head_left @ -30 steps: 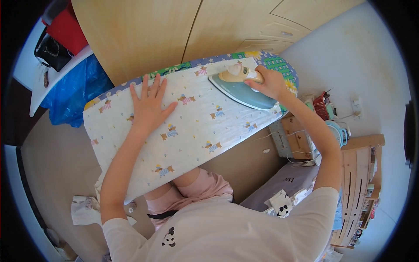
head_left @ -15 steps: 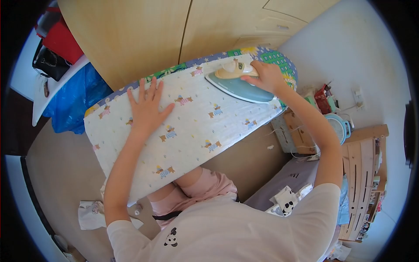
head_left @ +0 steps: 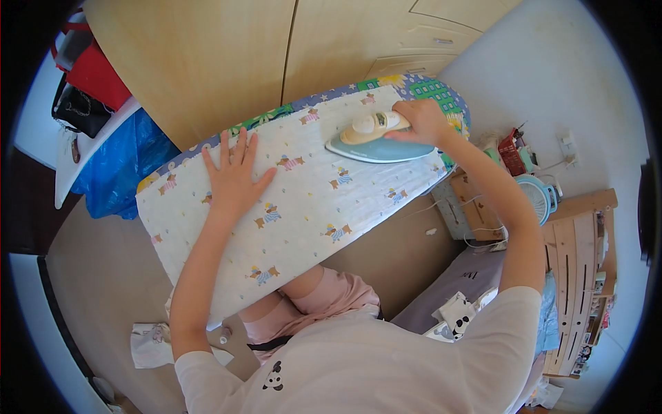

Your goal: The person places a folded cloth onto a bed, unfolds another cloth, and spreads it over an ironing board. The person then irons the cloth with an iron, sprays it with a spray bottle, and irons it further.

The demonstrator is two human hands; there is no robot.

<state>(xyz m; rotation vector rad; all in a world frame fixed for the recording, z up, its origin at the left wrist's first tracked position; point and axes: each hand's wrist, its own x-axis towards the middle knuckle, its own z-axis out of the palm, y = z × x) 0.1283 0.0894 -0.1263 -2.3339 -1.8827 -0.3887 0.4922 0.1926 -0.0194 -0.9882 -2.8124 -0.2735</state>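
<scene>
A white cloth (head_left: pixel 283 200) printed with small dressed dogs lies spread over a patterned ironing board (head_left: pixel 445 103). My right hand (head_left: pixel 422 124) is wrapped round the cream handle of a clothes iron (head_left: pixel 383 146). The iron's pale blue body rests on the cloth near the right end, its tip pointing left. My left hand (head_left: pixel 236 176) lies flat on the cloth to the left, palm down with fingers spread. The soleplate's underside is hidden.
A wooden cabinet (head_left: pixel 186 62) stands behind the board. Far left, a blue plastic bag (head_left: pixel 127 162) hangs below bags on a white surface. A fan (head_left: pixel 534 200) and wooden bed frame (head_left: pixel 572 290) are at right. White cloth (head_left: pixel 152 345) lies on the floor.
The iron in my right hand has turned slightly and shifted a little down the cloth. My left hand stays flat in place. The view has shifted slightly.
</scene>
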